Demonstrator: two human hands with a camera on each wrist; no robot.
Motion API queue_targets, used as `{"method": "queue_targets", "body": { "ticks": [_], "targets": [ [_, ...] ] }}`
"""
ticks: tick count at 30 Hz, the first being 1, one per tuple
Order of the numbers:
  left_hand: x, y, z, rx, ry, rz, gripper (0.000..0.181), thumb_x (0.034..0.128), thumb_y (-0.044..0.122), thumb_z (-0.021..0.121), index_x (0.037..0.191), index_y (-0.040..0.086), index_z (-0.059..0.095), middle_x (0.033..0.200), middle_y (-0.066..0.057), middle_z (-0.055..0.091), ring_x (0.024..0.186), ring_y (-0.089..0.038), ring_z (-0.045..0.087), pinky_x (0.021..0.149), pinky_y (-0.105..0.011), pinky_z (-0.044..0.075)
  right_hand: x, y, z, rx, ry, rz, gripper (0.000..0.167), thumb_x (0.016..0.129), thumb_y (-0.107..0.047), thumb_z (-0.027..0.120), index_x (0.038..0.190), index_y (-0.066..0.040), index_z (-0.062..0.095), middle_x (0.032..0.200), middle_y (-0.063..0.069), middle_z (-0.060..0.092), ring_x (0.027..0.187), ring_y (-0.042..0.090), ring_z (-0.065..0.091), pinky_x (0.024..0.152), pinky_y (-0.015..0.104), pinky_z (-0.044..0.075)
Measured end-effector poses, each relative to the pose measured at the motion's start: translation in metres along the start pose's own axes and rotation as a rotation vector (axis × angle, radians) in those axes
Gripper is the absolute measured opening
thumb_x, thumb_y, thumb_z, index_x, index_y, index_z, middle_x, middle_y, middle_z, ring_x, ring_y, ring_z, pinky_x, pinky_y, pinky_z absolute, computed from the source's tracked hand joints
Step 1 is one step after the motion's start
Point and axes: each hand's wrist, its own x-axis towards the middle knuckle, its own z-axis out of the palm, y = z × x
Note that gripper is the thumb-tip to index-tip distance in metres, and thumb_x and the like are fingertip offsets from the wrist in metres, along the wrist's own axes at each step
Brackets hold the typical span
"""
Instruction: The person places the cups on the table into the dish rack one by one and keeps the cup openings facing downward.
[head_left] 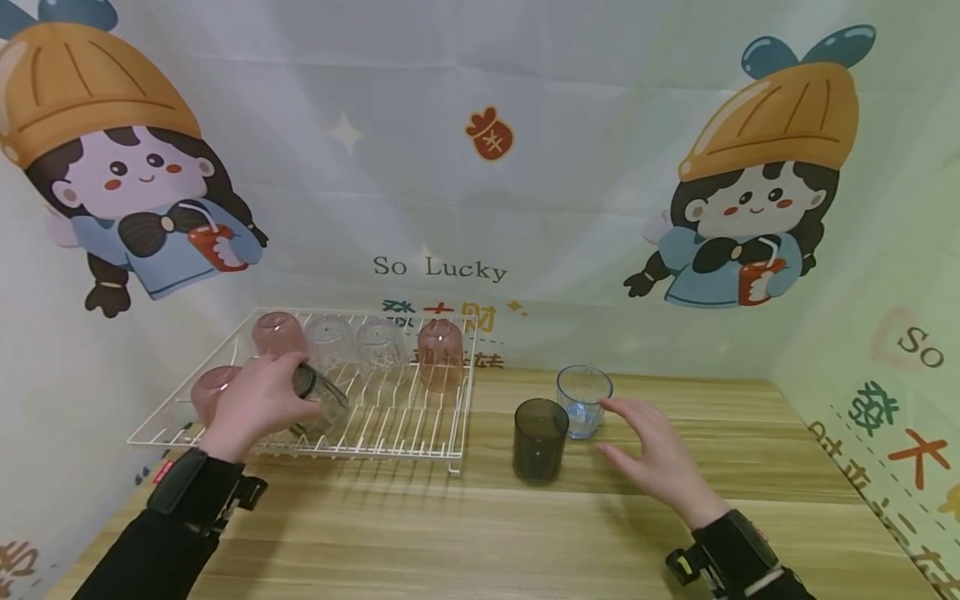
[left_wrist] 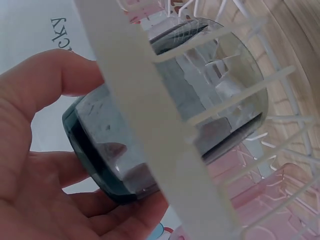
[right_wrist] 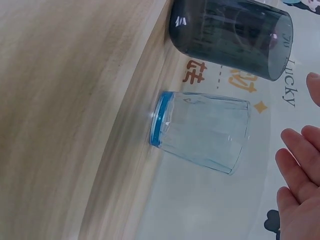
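Note:
My left hand [head_left: 258, 404] grips a grey-tinted glass [head_left: 324, 400] over the front left of the white wire rack [head_left: 360, 455]. In the left wrist view the thumb and fingers lie around the dark, thick end of that glass [left_wrist: 90, 145], and rack wires cross in front of it. The glass is tilted; whether it touches the wires I cannot tell. On the right, my right hand [head_left: 663, 454] is spread beside a clear, blue-tinted glass [head_left: 583, 412]. That glass stands upright on the table, its thick base [right_wrist: 160, 120] blue. Between the right fingers there is nothing.
A dark smoky glass [head_left: 540, 446] stands upright just left of the blue-tinted one. Upside down on the rack are pink glasses [head_left: 441, 354] and two clear glasses [head_left: 381, 343]. Behind the wooden table [head_left: 480, 542] hangs a printed cloth [head_left: 420, 192].

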Motion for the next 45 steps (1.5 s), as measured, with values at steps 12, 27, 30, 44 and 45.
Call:
{"method": "queue_targets", "body": {
  "ticks": [12,27,30,44,45],
  "targets": [
    [0.004,-0.003,0.002,0.041,-0.035,-0.038,0.059,0.0631,0.027,0.074,0.11,-0.003,0.058,0.089,-0.017,0.06,0.069,-0.026,0.05,0.052,-0.032,0.038,0.013,-0.005,0.003,-0.028,-0.027,-0.034,0.059,0.076,-0.019,0.078,0.127,0.0,0.056,0.124,0.015,0.061,0.114,0.032,0.055,0.099,0.048,0.043],
    [0.006,-0.002,0.004,0.047,-0.044,-0.032,0.063,0.0621,0.026,0.078,0.114,-0.001,0.056,0.098,-0.023,0.062,0.074,-0.03,0.053,0.055,-0.037,0.045,0.029,-0.015,0.002,-0.014,-0.044,-0.04,0.056,0.077,-0.021,0.078,0.126,-0.002,0.057,0.125,0.012,0.061,0.117,0.031,0.054,0.102,0.048,0.041],
    [0.006,-0.001,0.005,0.048,-0.069,-0.053,0.068,0.0637,0.027,0.078,0.12,-0.003,0.054,0.104,-0.026,0.061,0.078,-0.033,0.054,0.058,-0.041,0.047,0.03,-0.016,0.002,-0.013,-0.031,-0.057,0.057,0.076,-0.021,0.078,0.125,-0.002,0.057,0.124,0.013,0.062,0.116,0.03,0.054,0.101,0.048,0.042],
    [0.008,-0.004,0.006,0.047,-0.114,-0.085,0.077,0.0641,0.03,0.08,0.128,0.0,0.048,0.106,-0.028,0.06,0.088,-0.04,0.056,0.063,-0.047,0.049,0.031,-0.018,0.004,-0.002,-0.022,-0.076,0.058,0.075,-0.018,0.079,0.126,-0.002,0.057,0.125,0.013,0.061,0.116,0.03,0.054,0.104,0.048,0.04],
    [0.008,-0.004,0.006,0.049,-0.121,-0.089,0.078,0.0643,0.03,0.079,0.129,0.0,0.047,0.107,-0.029,0.06,0.088,-0.04,0.056,0.063,-0.047,0.049,0.031,-0.018,0.004,-0.003,-0.022,-0.075,0.058,0.075,-0.018,0.079,0.126,-0.003,0.057,0.125,0.013,0.061,0.116,0.03,0.054,0.104,0.048,0.04]
  ]
}}
